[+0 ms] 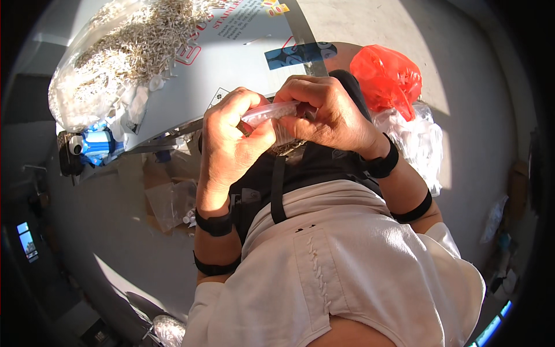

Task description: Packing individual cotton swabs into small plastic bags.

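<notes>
In front of my body, both hands grip the upper edge of a small clear plastic bag (267, 112). My left hand (231, 130) pinches its left end between thumb and fingers. Curled around the right end is my right hand (326, 113), whose fingers partly hide the bag. Just below the hands, brownish thin pieces (284, 148) show; I cannot tell whether they are inside the bag. On the table (248, 72) ahead, one thin white-tipped stick (256, 39) lies apart from a heap of similar short sticks (133, 46) at the left.
A large clear bag (63, 95) lies around the heap. Near the table's left corner is a blue and white can (95, 143). A dark blue printed strip (300, 55) lies at the table's right edge. At right are a red plastic bag (386, 78) and white plastic bags (413, 139).
</notes>
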### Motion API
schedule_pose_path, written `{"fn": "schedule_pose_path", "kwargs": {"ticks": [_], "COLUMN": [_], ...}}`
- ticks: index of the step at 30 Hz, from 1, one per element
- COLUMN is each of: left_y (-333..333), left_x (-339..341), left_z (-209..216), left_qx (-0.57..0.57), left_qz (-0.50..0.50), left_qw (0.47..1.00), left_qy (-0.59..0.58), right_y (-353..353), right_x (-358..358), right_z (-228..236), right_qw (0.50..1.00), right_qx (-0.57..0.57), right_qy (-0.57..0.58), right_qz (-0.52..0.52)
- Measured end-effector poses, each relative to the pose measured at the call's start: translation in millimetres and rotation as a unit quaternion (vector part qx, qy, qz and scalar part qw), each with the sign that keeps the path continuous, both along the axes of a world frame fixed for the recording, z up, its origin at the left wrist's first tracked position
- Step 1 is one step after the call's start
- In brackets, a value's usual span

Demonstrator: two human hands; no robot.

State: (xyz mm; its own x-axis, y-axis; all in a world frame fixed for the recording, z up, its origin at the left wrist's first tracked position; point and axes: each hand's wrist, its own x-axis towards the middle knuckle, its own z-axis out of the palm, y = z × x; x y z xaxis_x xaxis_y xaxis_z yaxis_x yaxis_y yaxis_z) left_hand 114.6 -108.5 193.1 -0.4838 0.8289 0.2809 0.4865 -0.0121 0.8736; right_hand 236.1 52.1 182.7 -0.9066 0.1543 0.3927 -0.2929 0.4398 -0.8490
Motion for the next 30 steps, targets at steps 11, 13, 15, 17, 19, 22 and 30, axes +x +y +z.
{"fn": "schedule_pose_path", "kwargs": {"ticks": [11,13,15,17,19,22,30], "left_y": [11,13,16,20,27,44,67], "left_x": [-7,-14,-17,-24,-32,-44,-65], "left_z": [-7,-13,-19,-29,-42,-63,-154], "left_qx": [0.036,0.033,0.021,0.028,0.056,0.050,0.026], "left_qz": [-0.007,-0.023,-0.048,-0.042,-0.014,0.037,0.064], "left_qw": [0.994,0.992,0.991,0.992,0.990,0.993,0.997], "left_qy": [0.108,0.115,0.124,0.112,0.126,0.100,-0.014], "right_y": [6,10,14,19,23,36,49], "right_x": [-11,-15,-16,-20,-27,-40,-65], "right_z": [-21,-27,-31,-36,-42,-64,-138], "right_qw": [0.996,0.997,0.997,0.996,0.997,0.997,0.983], "right_qx": [0.047,0.045,0.058,0.072,0.069,0.030,-0.079], "right_qy": [0.074,0.064,0.059,0.056,0.029,0.031,-0.067], "right_qz": [-0.019,-0.013,-0.007,-0.002,-0.018,-0.060,-0.150]}}
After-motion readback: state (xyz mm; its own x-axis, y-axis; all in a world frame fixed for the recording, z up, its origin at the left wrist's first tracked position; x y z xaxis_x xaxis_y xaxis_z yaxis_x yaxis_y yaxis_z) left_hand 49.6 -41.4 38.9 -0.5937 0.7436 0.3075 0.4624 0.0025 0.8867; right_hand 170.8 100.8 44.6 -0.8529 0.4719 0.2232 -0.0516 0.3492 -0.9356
